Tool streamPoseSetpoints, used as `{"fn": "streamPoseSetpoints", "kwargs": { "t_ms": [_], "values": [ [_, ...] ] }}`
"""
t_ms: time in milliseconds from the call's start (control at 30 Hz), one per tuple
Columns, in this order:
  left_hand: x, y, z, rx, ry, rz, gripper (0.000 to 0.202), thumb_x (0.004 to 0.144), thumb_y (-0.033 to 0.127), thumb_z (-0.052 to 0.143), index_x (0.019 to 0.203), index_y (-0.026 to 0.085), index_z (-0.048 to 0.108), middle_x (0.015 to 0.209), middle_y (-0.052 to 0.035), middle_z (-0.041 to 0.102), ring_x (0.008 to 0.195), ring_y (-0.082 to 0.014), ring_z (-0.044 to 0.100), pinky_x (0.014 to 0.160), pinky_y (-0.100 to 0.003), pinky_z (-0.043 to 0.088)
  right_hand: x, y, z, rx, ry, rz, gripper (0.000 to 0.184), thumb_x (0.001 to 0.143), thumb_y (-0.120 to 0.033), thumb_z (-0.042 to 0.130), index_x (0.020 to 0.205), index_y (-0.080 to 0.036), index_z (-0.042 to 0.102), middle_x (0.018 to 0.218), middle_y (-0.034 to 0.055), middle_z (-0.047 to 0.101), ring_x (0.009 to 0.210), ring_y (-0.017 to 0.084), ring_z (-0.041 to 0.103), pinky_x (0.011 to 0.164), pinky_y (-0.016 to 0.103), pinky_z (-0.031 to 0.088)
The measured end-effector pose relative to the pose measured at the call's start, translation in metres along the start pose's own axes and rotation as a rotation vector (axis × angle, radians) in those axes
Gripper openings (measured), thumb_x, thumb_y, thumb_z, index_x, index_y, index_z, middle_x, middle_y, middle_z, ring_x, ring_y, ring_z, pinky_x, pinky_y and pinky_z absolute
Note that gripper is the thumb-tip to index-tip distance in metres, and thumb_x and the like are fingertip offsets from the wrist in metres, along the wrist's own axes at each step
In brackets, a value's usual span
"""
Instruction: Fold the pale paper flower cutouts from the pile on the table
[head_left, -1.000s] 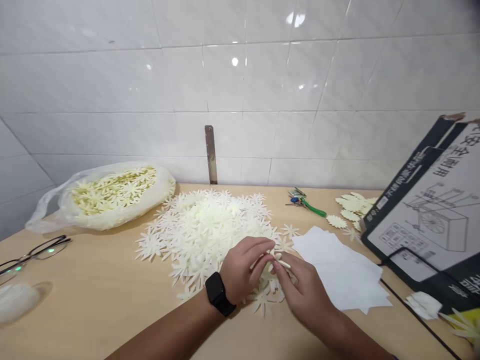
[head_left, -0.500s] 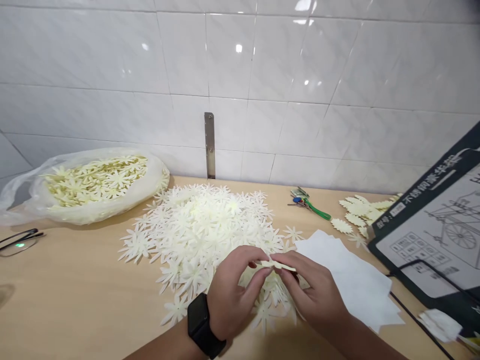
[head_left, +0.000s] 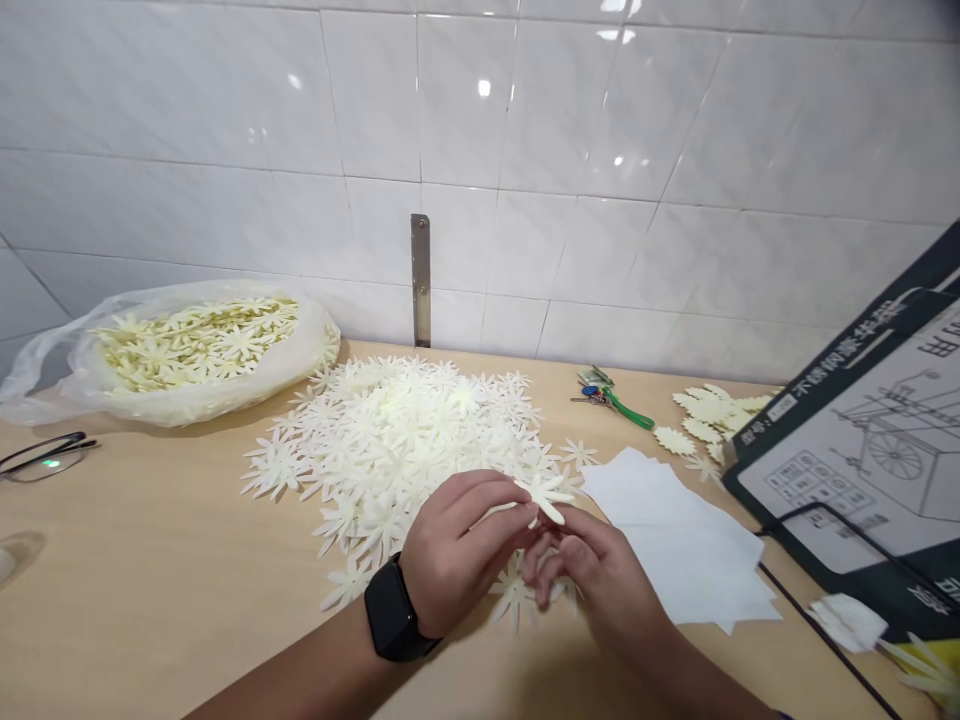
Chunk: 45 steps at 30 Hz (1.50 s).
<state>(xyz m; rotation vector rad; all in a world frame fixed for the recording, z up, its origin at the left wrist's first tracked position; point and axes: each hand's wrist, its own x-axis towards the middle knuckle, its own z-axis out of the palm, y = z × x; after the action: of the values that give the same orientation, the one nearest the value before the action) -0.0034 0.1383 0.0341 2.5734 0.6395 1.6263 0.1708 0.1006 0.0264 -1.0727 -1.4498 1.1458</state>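
Note:
A pale cream flower-shaped cutout (head_left: 549,494) with narrow petals is pinched in the fingers of my left hand (head_left: 469,545), which wears a black watch on its wrist. Close beneath it is my right hand (head_left: 600,565), its index finger against the flower's lower edge and its other fingers curled in. The right thumb lies just below the petals. Behind and under both hands spreads a wide loose heap of similar flower cutouts (head_left: 405,430). A few single ones lie at the heap's front edge, partly hidden by my hands.
A clear plastic bag (head_left: 300,375) full of yellowish flowers lies back left, with glasses (head_left: 45,460) before it. White sheets (head_left: 667,540), keys with a green strap (head_left: 626,408), serrated cutouts (head_left: 675,441) and a leaning printed box (head_left: 847,480) are at the right.
The flower has been tilted from edge-on to show its face. My right thumb has come off it and the right fingers have curled below. The view has shifted slightly.

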Motion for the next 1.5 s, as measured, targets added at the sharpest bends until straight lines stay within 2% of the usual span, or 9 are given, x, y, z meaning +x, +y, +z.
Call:
{"fn": "streamPoseSetpoints", "kwargs": {
  "t_ms": [133,433,600,800,967,1100,1200,1300,1500],
  "values": [
    [-0.003,0.0,0.005,-0.022,-0.059,0.06,0.027,0.086,0.01,0.059,0.111,0.017,0.062,0.105,-0.0106,0.07,0.106,-0.0199,0.063,0.092,-0.034,0.053,-0.001,-0.005,0.0,0.06,0.012,0.016,0.029,0.089,-0.044,0.057,0.081,-0.017,0.063,0.068,0.0031,0.065,0.062,0.017,0.064,0.063,0.029,0.054],
    [0.004,0.008,0.004,-0.167,-0.137,-0.163,0.024,0.086,0.008,0.06,0.107,0.017,0.063,0.103,-0.0078,0.068,0.096,-0.015,0.064,0.086,-0.025,0.052,-0.001,-0.003,-0.011,-0.166,-0.006,-0.193,0.021,0.092,-0.03,0.05,0.08,-0.019,0.064,0.073,0.0024,0.065,0.067,0.016,0.061,0.061,0.026,0.049],
    [0.011,0.01,-0.001,-0.261,0.029,-0.516,0.013,0.094,0.013,0.046,0.096,0.019,0.057,0.089,-0.0038,0.064,0.085,-0.0138,0.061,0.079,-0.026,0.049,-0.003,-0.01,-0.016,-0.372,0.32,-0.387,0.01,0.084,-0.024,0.062,0.075,-0.021,0.059,0.067,-0.0013,0.054,0.062,0.014,0.049,0.059,0.025,0.041],
    [0.013,0.003,-0.003,-0.343,-0.195,-0.449,0.02,0.094,0.016,0.048,0.103,0.02,0.066,0.088,-0.0032,0.066,0.082,-0.0129,0.06,0.074,-0.023,0.046,0.001,-0.011,-0.014,-0.088,0.072,-0.072,0.012,0.09,-0.026,0.054,0.084,-0.021,0.063,0.069,-0.0021,0.056,0.058,0.011,0.049,0.053,0.022,0.042],
    [0.01,0.001,-0.001,-0.374,-0.381,-0.419,0.031,0.093,0.021,0.052,0.122,0.025,0.062,0.095,-0.0031,0.067,0.084,-0.0134,0.06,0.079,-0.024,0.045,0.005,-0.012,-0.012,0.022,-0.004,0.028,0.012,0.088,-0.029,0.06,0.081,-0.02,0.064,0.065,-0.0029,0.057,0.054,0.01,0.052,0.051,0.021,0.045],
    [0.011,0.002,0.004,-0.549,-0.307,-0.719,0.045,0.083,0.028,0.066,0.127,0.025,0.055,0.095,-0.0027,0.064,0.081,-0.014,0.059,0.074,-0.024,0.047,0.009,-0.011,-0.014,0.15,0.046,0.052,0.015,0.088,-0.032,0.063,0.079,-0.019,0.066,0.063,-0.0028,0.06,0.054,0.01,0.057,0.053,0.022,0.05],
    [0.011,0.001,0.008,-0.785,-0.205,-0.929,0.026,0.082,0.029,0.067,0.104,0.017,0.06,0.085,-0.0029,0.062,0.078,-0.0141,0.059,0.07,-0.024,0.048,0.009,-0.006,-0.017,0.304,0.107,0.065,0.013,0.084,-0.032,0.069,0.081,-0.02,0.068,0.071,-0.0015,0.065,0.061,0.011,0.063,0.06,0.023,0.054],
    [0.011,0.001,0.012,-0.947,-0.174,-0.992,0.017,0.085,0.03,0.064,0.081,0.015,0.056,0.07,-0.0007,0.061,0.067,-0.0121,0.058,0.066,-0.025,0.047,0.008,-0.002,-0.016,0.4,-0.003,0.133,0.013,0.081,-0.032,0.073,0.078,-0.02,0.069,0.071,-0.0003,0.069,0.065,0.012,0.065,0.064,0.025,0.056],
    [0.009,0.005,0.012,-1.01,-0.206,-0.969,0.02,0.084,0.031,0.065,0.079,0.014,0.055,0.067,-0.0006,0.06,0.064,-0.0119,0.056,0.064,-0.025,0.046,0.008,-0.001,-0.015,0.26,-0.017,0.116,0.023,0.082,-0.034,0.072,0.069,-0.016,0.067,0.061,0.0009,0.067,0.056,0.012,0.062,0.056,0.024,0.052]
  ]
}}
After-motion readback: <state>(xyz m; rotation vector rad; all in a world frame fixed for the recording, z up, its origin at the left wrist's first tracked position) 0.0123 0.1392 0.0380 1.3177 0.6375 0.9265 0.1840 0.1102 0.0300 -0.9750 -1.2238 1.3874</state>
